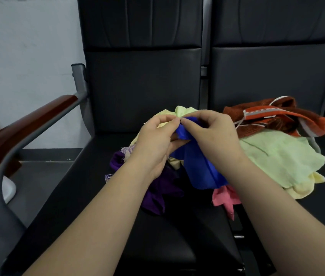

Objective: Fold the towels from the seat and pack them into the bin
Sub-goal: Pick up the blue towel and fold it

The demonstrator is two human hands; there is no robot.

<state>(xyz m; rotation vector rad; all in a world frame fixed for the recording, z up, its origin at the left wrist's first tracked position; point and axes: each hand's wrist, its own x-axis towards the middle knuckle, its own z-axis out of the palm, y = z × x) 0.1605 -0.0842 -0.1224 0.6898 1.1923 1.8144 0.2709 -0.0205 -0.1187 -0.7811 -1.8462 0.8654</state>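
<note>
Towels lie in a loose heap on the black seat (157, 246), and 1 of them, the blue towel (199, 170), is lifted clear of the rest. The left hand (155, 140) and the right hand (211, 132) meet at its top edge, thumb and fingers (174, 121) of each narrowed to a pinch on the cloth, the 2 pinches almost touching. Held this way, the blue towel hangs down between the wrists, which looks like a search for a hem or corner so that the edge can be run out and the cloth opened for folding.

Beneath it sits a purple towel (157, 194), crumpled, with a pink towel (225, 198) poking out just beside it. A pale green towel (281, 156) lies spread to the right over a pale yellow towel (305, 188), and a rust-orange towel (267, 114) with a white-and-grey stripe is bunched behind them against the seat back. Another yellow-green cloth (183, 110) shows behind the hands. None of these looks folded, so the task seems to be at its start. The bin is not in view.

At the left a wood-topped armrest (28, 120) runs along the seat.

As for writing: the purple towel has a pale woven border (108, 177) with shapes that may be letters, too small and too cut off to read. No brand, label or legible word shows anywhere else
</note>
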